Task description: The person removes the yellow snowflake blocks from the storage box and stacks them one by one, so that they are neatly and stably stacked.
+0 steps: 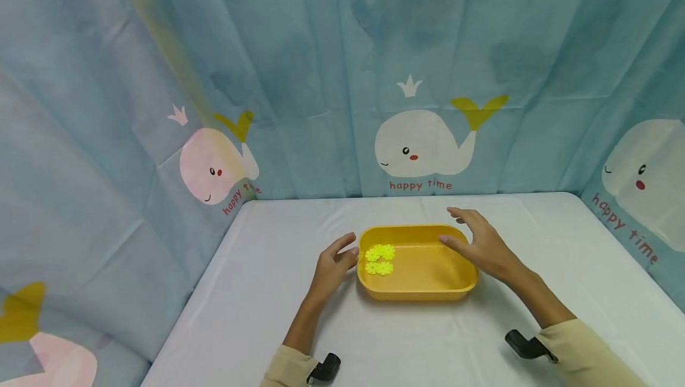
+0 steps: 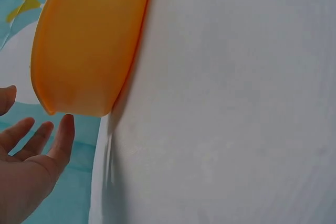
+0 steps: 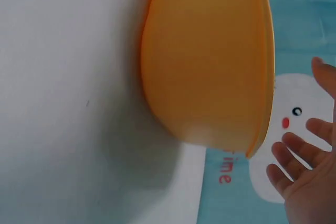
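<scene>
A yellow-orange plastic tray point(image 1: 428, 295) sits on the white table. Several bright yellow flower-shaped pieces point(image 1: 379, 268) lie inside it at the left end. My left hand point(image 1: 330, 268) is at the tray's left side, its fingertips right by the rim; in the left wrist view the spread fingers point(image 2: 64, 135) reach up to the tray's end wall point(image 2: 86, 51). My right hand point(image 1: 484, 245) hovers over the tray's right end with thumb and fingers apart. The right wrist view shows its loosely spread fingers point(image 3: 294, 161) beside the tray wall point(image 3: 210, 66), holding nothing.
A white cloth covers the table point(image 1: 257, 292). Behind it and along both sides hangs a blue curtain point(image 1: 310, 78) printed with whales and crowns. Black wrist devices point(image 1: 527, 345) sit at both beige sleeves point(image 1: 585, 354).
</scene>
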`<move>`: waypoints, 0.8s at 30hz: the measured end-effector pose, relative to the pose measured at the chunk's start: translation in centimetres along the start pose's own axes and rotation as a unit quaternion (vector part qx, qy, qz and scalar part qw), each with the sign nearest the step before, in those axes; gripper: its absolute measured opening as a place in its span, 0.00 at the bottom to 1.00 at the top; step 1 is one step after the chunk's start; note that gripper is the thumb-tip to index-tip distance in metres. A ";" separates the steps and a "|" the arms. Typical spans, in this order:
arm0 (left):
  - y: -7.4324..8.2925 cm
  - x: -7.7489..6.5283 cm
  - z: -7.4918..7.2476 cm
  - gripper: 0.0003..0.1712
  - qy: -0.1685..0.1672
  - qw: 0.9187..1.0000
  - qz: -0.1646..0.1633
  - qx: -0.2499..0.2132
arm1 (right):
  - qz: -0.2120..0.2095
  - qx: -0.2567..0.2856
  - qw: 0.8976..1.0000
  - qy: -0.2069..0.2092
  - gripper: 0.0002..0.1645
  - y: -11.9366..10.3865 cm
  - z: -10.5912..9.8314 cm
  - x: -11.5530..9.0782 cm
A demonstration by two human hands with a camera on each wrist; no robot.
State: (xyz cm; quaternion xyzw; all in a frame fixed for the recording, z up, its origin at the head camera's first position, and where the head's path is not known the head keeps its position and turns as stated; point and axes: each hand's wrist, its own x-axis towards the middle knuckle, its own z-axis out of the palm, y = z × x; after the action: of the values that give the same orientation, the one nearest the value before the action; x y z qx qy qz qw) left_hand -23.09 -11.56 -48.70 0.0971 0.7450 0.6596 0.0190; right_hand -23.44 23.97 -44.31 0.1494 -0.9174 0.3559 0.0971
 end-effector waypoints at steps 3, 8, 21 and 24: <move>-0.2 0.0 0.2 0.31 0.006 1.000 -0.001 -0.013 | -0.014 0.015 1.000 -0.005 0.45 -0.6 0.8 0.3; -0.4 0.0 0.5 0.30 0.007 1.000 -0.005 -0.020 | -0.021 0.045 0.999 -0.020 0.41 -1.4 2.1 0.7; -0.9 0.0 0.7 0.29 0.001 1.000 0.010 -0.024 | -0.014 0.119 0.989 -0.082 0.40 -2.5 5.2 1.4; -0.9 0.0 0.7 0.29 0.000 1.000 0.007 -0.026 | -0.013 0.132 0.985 -0.106 0.38 -2.8 5.8 1.6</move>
State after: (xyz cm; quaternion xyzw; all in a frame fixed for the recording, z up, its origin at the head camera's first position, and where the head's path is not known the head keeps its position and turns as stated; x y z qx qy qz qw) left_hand -23.05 -10.97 -49.70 0.1016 0.7272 0.6786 0.0173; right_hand -24.37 17.70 -46.32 0.2096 -0.8655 0.4546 -0.0167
